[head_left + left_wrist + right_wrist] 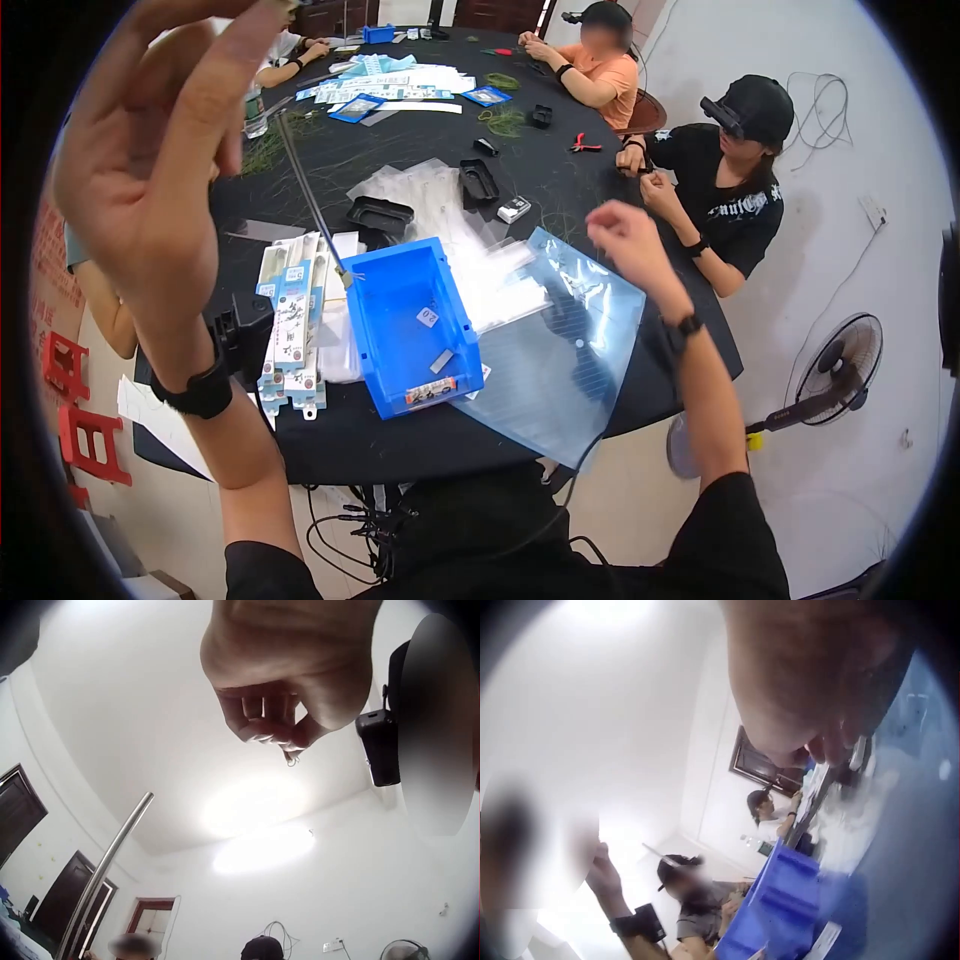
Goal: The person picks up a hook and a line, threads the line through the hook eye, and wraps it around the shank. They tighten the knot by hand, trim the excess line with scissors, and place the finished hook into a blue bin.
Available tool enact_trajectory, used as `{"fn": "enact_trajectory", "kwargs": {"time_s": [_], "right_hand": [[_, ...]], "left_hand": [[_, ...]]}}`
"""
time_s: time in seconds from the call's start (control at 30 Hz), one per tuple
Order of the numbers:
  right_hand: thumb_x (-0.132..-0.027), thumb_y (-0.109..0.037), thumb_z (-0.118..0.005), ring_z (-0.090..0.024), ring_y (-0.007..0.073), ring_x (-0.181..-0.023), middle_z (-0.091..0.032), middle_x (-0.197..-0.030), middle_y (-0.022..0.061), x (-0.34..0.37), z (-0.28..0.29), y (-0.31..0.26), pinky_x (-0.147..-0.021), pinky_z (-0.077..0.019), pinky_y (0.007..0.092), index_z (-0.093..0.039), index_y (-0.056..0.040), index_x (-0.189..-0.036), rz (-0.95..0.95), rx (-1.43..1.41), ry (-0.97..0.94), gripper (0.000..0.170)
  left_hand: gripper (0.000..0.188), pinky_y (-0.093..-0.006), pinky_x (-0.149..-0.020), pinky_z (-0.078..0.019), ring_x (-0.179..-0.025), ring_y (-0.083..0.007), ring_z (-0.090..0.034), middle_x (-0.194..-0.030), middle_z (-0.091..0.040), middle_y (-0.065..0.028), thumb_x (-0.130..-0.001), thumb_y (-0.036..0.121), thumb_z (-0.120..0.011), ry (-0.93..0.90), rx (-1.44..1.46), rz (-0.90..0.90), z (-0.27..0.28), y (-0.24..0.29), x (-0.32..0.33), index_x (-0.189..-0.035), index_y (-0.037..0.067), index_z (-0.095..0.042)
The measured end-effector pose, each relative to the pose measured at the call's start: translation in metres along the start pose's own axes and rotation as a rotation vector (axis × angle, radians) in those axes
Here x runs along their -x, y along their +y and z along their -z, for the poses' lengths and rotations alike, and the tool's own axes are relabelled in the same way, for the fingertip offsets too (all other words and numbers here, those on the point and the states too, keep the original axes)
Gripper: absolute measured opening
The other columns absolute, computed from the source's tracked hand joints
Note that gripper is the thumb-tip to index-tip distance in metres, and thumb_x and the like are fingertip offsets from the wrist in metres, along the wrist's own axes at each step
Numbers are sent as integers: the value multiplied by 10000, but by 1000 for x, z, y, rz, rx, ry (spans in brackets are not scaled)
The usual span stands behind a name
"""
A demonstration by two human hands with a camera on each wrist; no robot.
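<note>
My left hand [150, 150] is raised close in front of the head camera. In the left wrist view its fingertips pinch a tiny curved wire piece [292, 760], hook-like and too small to make out fully. My right hand [630, 240] hovers over the right part of a bluish clear plastic sheet [550, 370], fingers bent toward the thumb; I cannot tell whether a fine line is between them. Between the hands, a blue plastic bin [400, 320] holds a small white "2.0" label [427, 316] and a small greyish piece [442, 361]. A thin metal rod [308, 190] slants up at the bin's back left corner.
Printed card packs [292, 330] lie left of the bin. Clear plastic bags [430, 200], black trays [380, 214] and a small white-faced device [514, 209] are behind it. Red-handled pliers [586, 143] lie farther back. Several people sit around the black-covered table [330, 430]; a fan [840, 365] stands right.
</note>
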State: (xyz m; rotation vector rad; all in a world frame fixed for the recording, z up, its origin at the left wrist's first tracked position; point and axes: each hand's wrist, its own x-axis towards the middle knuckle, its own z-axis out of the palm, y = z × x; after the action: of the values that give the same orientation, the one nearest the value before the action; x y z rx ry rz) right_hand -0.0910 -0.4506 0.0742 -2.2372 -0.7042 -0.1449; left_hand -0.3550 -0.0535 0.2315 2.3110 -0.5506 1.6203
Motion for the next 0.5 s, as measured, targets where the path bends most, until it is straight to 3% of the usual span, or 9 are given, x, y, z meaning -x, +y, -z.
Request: {"fn": "enact_trajectory", "kwargs": {"time_s": [0.07, 0.13, 0.17, 0.27, 0.3, 0.33, 0.37, 0.47, 0.5], "right_hand": [[-887, -103, -707, -721, 156, -764, -763, -850, 106, -61, 9, 50, -698, -561, 311, -742, 3, -1039, -92, -53, -4, 189], [-897, -61, -654, -752, 176, -810, -766, -845, 129, -112, 14, 70, -716, -577, 323, -740, 18, -1056, -157, 41, 31, 198], [-897, -59, -645, -751, 213, -851, -763, -872, 155, -138, 14, 84, -745, -579, 345, -736, 27, -1060, -181, 69, 42, 205], [-899, -53, -618, -748, 323, -974, -756, -953, 232, -202, -6, 143, -831, -585, 413, -723, 55, -1070, -104, 148, 39, 228], [-899, -51, -609, -747, 360, -1015, -754, -980, 257, -222, -16, 167, -859, -586, 436, -718, 64, -1073, -45, 165, 3, 235], [-898, -53, -603, -720, 424, -1089, -739, -1042, 302, -228, -33, 157, -913, -576, 472, -710, 76, -1083, -111, 466, 187, 250], [-892, -65, -619, -663, 496, -1141, -688, -1135, 361, -245, -42, 163, -979, -542, 504, -700, 79, -1087, -139, 520, 144, 256], [-920, -69, -623, -668, 480, -1158, -689, -1163, 349, -270, -61, 170, -994, -544, 495, -667, 30, -1208, -260, 603, 84, 309], [-955, -73, -598, -615, 449, -1278, -643, -1318, 310, -277, -63, 169, -1054, -521, 496, -602, 11, -1332, -331, 628, -11, 387]], "left_hand": [[305, -178, -552, -348, -645, -30, -536, -1078, -754, -69, -1071, 172, -622, -9, -67, 23, 4, -11, 5, -1334, 33, -691], [331, -173, -573, -335, -678, -27, -534, -1152, -742, -74, -1092, 200, -582, 12, -188, -71, 5, -16, 7, -1360, 33, -683], [341, -171, -580, -330, -689, -26, -533, -1177, -738, -76, -1099, 209, -569, 20, -232, -102, 9, -21, 10, -1368, 32, -680], [373, -174, -663, -441, -828, -62, -644, -1287, -710, -89, -1118, 238, -522, -137, -55, 150, 22, -25, 15, -1397, 36, -665], [381, -197, -738, -496, -920, -104, -683, -1290, -711, -94, -1120, 249, -515, -86, -117, 107, 11, -10, 8, -1400, 37, -662], [385, -208, -775, -523, -966, -124, -702, -1292, -712, -97, -1121, 254, -511, -66, -160, 82, 10, -7, 8, -1402, 37, -661], [389, -220, -812, -550, -1013, -145, -722, -1293, -712, -100, -1122, 260, -508, -46, -204, 59, 8, -4, 9, -1403, 37, -659], [361, -289, -987, -569, -1189, -241, -709, -1310, -712, -130, -1086, 191, -583, 41, -313, 17, 30, -16, 34, -1401, 31, -656], [345, -285, -948, -558, -1125, -229, -684, -1241, -692, -123, -1083, 184, -584, 53, -305, 27, 36, -19, 39, -1380, 18, -643]]}}
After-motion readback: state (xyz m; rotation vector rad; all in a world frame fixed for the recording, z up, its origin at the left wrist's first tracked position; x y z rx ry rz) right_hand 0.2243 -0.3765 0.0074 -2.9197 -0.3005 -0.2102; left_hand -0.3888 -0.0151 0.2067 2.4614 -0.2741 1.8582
